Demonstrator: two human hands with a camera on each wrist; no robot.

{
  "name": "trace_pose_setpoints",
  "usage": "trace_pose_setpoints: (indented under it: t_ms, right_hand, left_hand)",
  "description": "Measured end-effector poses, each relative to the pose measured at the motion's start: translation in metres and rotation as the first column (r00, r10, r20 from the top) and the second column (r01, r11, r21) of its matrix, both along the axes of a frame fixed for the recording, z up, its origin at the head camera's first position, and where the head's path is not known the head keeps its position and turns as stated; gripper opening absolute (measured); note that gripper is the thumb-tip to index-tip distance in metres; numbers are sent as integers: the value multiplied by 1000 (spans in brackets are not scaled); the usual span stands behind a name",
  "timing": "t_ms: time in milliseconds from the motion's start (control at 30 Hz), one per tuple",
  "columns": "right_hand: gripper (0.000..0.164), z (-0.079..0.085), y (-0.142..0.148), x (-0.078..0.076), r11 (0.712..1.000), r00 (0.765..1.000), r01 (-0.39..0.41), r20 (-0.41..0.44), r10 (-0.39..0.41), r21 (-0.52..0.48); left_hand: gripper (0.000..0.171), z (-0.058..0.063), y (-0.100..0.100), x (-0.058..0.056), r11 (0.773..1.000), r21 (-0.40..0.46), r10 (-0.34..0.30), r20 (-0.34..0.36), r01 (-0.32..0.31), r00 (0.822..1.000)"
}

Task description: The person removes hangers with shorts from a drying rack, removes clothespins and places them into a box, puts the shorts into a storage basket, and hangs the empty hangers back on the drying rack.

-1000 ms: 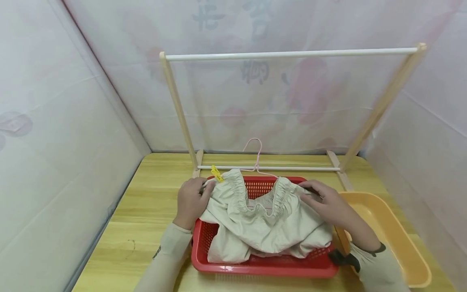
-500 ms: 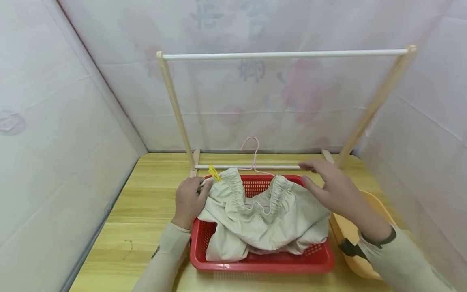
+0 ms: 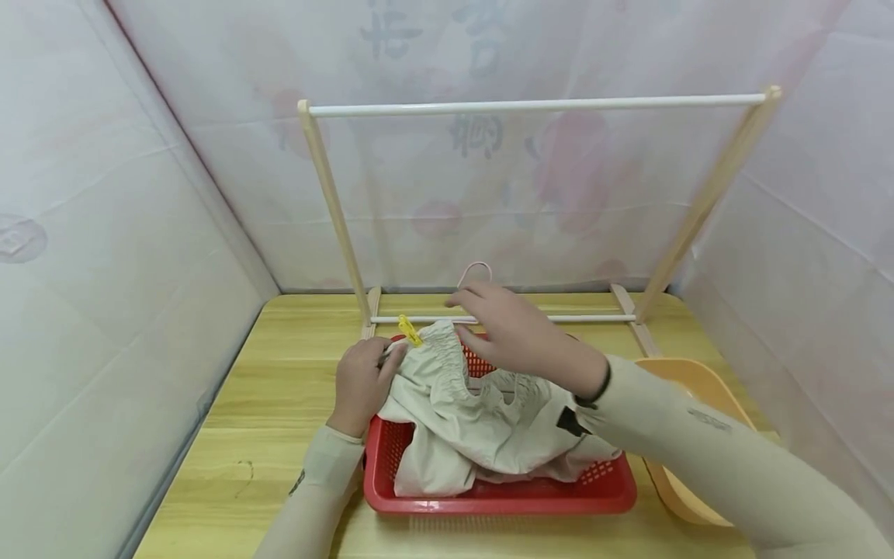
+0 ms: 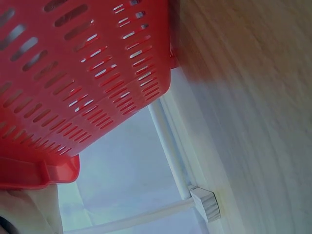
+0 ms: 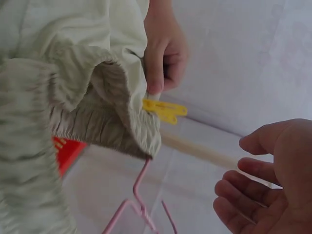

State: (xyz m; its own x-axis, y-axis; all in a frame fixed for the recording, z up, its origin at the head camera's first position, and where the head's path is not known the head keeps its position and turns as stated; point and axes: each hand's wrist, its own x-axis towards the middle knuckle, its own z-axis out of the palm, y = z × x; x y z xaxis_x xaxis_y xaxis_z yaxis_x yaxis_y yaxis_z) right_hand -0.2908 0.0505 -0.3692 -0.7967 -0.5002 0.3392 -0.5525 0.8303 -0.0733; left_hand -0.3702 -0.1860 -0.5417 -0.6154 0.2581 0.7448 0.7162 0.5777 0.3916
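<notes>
Beige elastic-waist pants [image 3: 454,435] lie bunched over the red basket [image 3: 503,505], on a pink hanger [image 3: 477,268] whose hook sticks up behind the waistband. A yellow clothespin [image 3: 409,331] is clipped at the left end of the waistband. Just beside that clip, my left hand [image 3: 359,384] grips the pants' edge between thumb and curled fingers, as the right wrist view also shows. My right hand [image 3: 513,326] hovers above the waistband, covering part of the hanger. Its fingers [image 5: 243,195] are loosely bent and hold nothing, apart from the clothespin and hanger.
Behind the basket stands a wooden rack with a white top rail [image 3: 538,105] and a low rear rail. An orange tray [image 3: 705,380] sits at the right, partly under my right forearm. Printed fabric walls enclose the wooden table [image 3: 230,435].
My right hand has let go of the pants' right side, lifted, and swept left across the waistband to the hanger. My left hand keeps its grip by the clothespin.
</notes>
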Motion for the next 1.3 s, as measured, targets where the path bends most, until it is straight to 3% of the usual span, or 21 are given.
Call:
trace_pose_setpoints:
  t_ms: [200, 400, 533, 800, 933, 1033, 1300]
  right_hand:
    - [47, -10, -26, -25, 994, 996, 29, 79, -37, 105]
    - [63, -26, -47, -41, 976, 977, 32, 197, -76, 216]
    - [58, -34, -57, -48, 958, 975, 21, 207, -84, 286]
    - [30, -38, -64, -47, 963, 993, -20, 119, -13, 267]
    - [16, -47, -68, -41, 926, 999, -50, 3, 53, 375]
    - [18, -57, -69, -37, 900, 997, -48, -33, 70, 433]
    - [23, -70, -67, -32, 918, 999, 9, -49, 11, 397]
  left_hand:
    - [22, 2, 6, -2, 1000, 3, -20, -12, 20, 1000]
    - [23, 3, 7, -5, 1000, -1, -16, -8, 16, 1000]
    - [23, 1, 2, -5, 1000, 4, -7, 14, 7, 1000]
    - [24, -1, -3, -3, 1000, -1, 17, 66, -17, 998]
    - [24, -1, -4, -4, 1000, -2, 20, 75, -20, 997]
    - [22, 0, -5, -4, 1000, -5, 24, 95, -23, 995]
    - [23, 1, -2, -3, 999, -41, 33, 154, -27, 988]
